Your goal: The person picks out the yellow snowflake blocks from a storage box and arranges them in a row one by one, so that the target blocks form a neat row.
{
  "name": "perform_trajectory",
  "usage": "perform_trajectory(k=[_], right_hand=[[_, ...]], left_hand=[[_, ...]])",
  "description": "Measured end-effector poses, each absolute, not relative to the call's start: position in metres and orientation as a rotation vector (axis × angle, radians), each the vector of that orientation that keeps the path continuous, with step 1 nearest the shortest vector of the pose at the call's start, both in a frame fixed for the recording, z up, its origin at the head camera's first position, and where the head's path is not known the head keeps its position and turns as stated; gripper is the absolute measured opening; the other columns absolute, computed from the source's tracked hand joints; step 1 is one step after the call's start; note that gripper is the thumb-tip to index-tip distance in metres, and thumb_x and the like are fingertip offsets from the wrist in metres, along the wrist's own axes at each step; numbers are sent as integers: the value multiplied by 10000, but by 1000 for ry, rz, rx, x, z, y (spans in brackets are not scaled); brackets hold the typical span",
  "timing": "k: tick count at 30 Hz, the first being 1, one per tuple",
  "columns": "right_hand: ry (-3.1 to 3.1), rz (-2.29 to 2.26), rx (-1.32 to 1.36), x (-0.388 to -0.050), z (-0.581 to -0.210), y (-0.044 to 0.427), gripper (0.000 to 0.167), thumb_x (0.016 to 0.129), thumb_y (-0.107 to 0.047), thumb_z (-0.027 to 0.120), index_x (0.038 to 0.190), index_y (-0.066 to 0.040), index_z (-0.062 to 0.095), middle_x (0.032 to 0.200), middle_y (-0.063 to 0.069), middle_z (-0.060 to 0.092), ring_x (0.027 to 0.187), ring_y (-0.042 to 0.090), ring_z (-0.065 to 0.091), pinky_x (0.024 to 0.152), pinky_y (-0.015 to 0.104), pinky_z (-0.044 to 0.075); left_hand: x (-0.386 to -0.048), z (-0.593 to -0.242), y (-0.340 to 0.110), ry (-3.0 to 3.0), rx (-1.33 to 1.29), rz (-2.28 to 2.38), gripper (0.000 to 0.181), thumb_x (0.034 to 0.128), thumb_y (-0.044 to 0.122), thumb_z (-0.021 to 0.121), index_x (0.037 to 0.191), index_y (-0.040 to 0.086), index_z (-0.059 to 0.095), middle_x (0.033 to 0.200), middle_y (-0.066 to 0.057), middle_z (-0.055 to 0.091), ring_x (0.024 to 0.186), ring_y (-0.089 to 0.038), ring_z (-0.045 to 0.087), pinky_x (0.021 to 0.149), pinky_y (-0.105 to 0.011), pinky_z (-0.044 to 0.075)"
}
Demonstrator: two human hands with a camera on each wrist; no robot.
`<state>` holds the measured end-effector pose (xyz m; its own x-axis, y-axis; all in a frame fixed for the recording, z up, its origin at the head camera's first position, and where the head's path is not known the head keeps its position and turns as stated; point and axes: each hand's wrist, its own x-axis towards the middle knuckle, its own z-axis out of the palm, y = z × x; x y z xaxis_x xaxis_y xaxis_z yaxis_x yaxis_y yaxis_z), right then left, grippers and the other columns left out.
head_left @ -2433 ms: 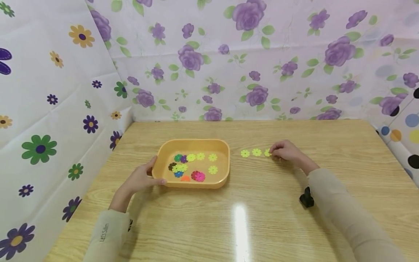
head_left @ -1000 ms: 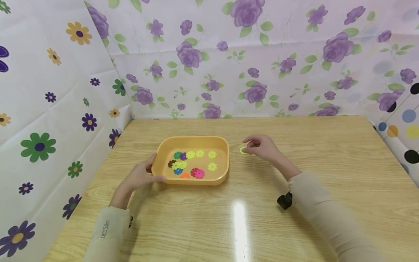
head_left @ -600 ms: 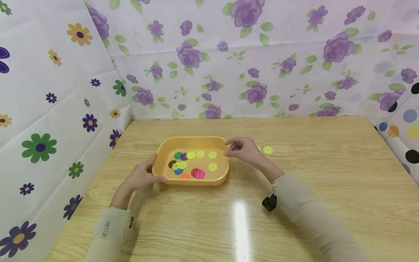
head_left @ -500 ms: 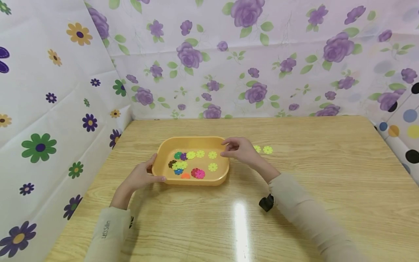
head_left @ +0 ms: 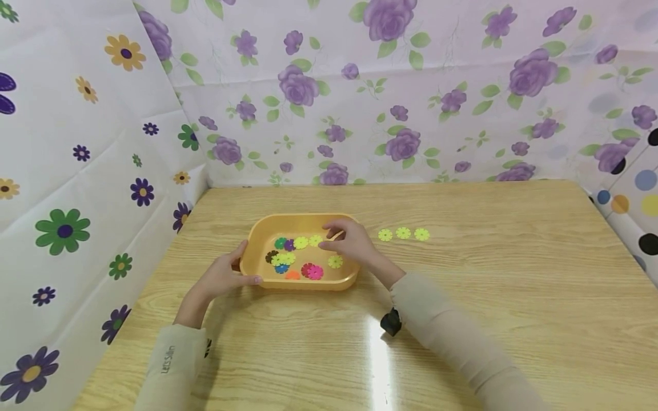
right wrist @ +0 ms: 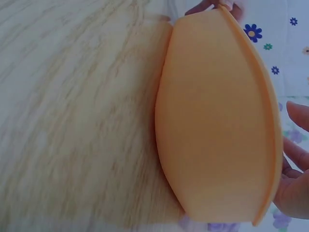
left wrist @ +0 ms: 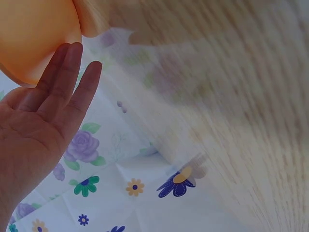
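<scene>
A yellow-orange plastic tray (head_left: 308, 285) stands on the table, holding several small flower-shaped discs: yellow, green, purple, brown, blue, orange, red and a pink disc (head_left: 316, 272). At its left end my left hand (head_left: 218, 278) grips the rim, thumb along the front. In the left wrist view, the fingers (left wrist: 67, 79) lie against the tray's outer wall. Over the tray's right part hovers my right hand (head_left: 350, 242), thumb and forefinger apart, with nothing visible between them. It hides a yellow disc near the right end. Beside the tray, a row of yellow discs (head_left: 403, 233) lies on the table.
The wooden table (head_left: 504, 274) reaches back to a wall cloth (head_left: 349, 114) with purple roses. A flower-print cloth (head_left: 87, 188) hangs along the left side. A black wrist device (head_left: 391, 323) sits under my right forearm.
My right hand has left the third yellow disc at the row's right end, moved left past the row and come over the tray. My left hand stays on the tray.
</scene>
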<state>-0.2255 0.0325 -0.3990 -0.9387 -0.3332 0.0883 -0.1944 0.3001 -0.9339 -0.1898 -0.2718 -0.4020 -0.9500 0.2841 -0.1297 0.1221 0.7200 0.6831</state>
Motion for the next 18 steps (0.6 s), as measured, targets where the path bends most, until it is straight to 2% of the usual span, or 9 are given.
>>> perform_trajectory(k=[3, 8, 13, 18], right_hand=[[2451, -1716, -509, -226, -402, 23, 434, 775, -106, 726, 1168, 16, 591, 924, 175, 588, 773, 235, 581, 658, 268, 491], [2493, -1641, -493, -227, -406, 6, 500, 778, -157, 731, 1219, 6, 559, 1005, 203, 580, 885, 260, 551, 700, 294, 471], [2507, -1528, -482, -227, -410, -10, 536, 787, -216, 725, 1252, -24, 539, 1142, 179, 564, 1017, 287, 519, 755, 329, 457], [2502, -1398, -543, -229, -413, -24, 536, 769, -209, 739, 1254, -69, 560, 1218, 119, 563, 1043, 277, 507, 761, 340, 454]], left_hand=[[-190, -402, -271, 2698, 316, 1055, 1004, 736, 279, 768, 1428, -46, 118, 1328, -294, 396, 1068, -329, 518, 905, -447, 412], [-190, -403, -271, 2690, 315, 1064, 1009, 734, 284, 769, 1429, -44, 115, 1348, -293, 371, 1082, -330, 509, 904, -449, 412], [-190, -403, -271, 2689, 303, 1068, 1005, 733, 273, 770, 1432, -34, 116, 1337, -292, 386, 1078, -327, 512, 909, -447, 409], [-189, -403, -271, 2689, 296, 1076, 986, 742, 240, 766, 1436, -23, 118, 1325, -283, 410, 1060, -319, 520, 913, -450, 405]])
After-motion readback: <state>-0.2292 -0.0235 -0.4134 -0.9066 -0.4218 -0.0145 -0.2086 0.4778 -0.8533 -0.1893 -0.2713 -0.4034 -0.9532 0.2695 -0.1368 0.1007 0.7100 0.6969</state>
